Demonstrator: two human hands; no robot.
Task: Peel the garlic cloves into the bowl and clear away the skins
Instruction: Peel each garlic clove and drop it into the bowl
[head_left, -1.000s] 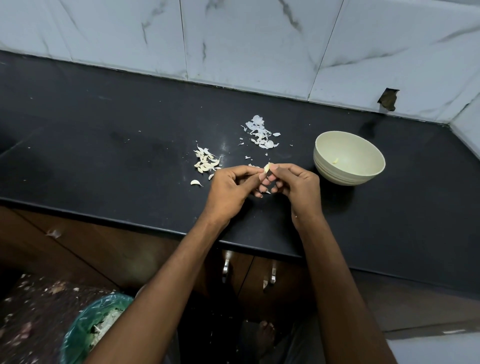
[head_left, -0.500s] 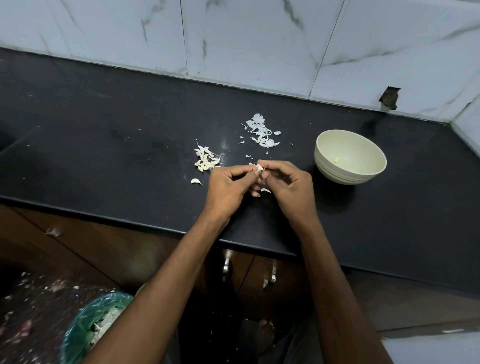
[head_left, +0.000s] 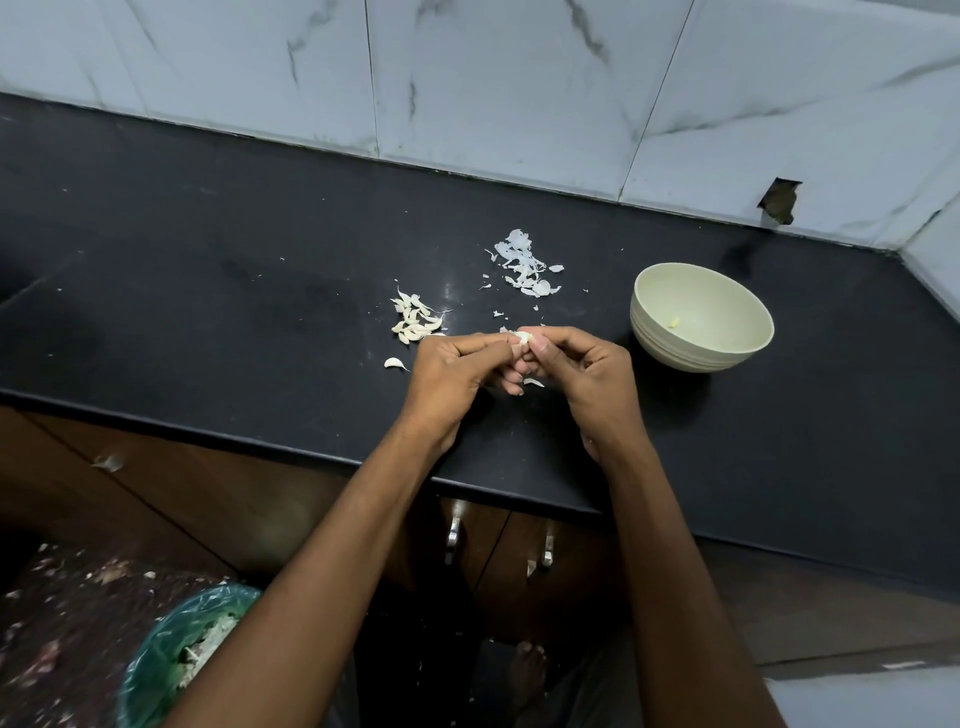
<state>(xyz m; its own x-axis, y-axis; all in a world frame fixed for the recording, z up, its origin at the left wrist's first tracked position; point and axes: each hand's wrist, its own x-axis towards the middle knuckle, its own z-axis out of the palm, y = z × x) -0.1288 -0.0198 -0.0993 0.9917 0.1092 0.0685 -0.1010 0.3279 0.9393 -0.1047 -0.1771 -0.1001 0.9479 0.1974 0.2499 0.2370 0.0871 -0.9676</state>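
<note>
Both hands meet over the front of the dark surface (head_left: 260, 291). The left hand (head_left: 457, 374) has its fingers curled, thumb and forefinger pinching a garlic clove (head_left: 522, 338); the right hand (head_left: 587, 374) is curled likewise, its fingertips (head_left: 540, 343) on the same clove, apparently working at the skin. How much skin remains on it cannot be told; the clove is mostly hidden by the fingers. The unpeeled cloves (head_left: 415, 322) lie in a small heap just left of the hands, one stray clove (head_left: 395, 364) near it. The loose skins (head_left: 524, 267) are piled farther back, with flakes scattered toward the hands. The bowl (head_left: 701, 358) stands to the right, near the right hand, holding what looks like a single peeled clove (head_left: 674, 322). Risks, as judged: the clove is small and probably slick once bared, so too hard a squeeze could shoot it onto the surface or off the front edge toward the floor. Skin fragments may cling to the fingers and be carried into the bowl with the clove. The skins look light; a sweep of an arm could scatter them among the unpeeled cloves, making clearing harder.
</note>
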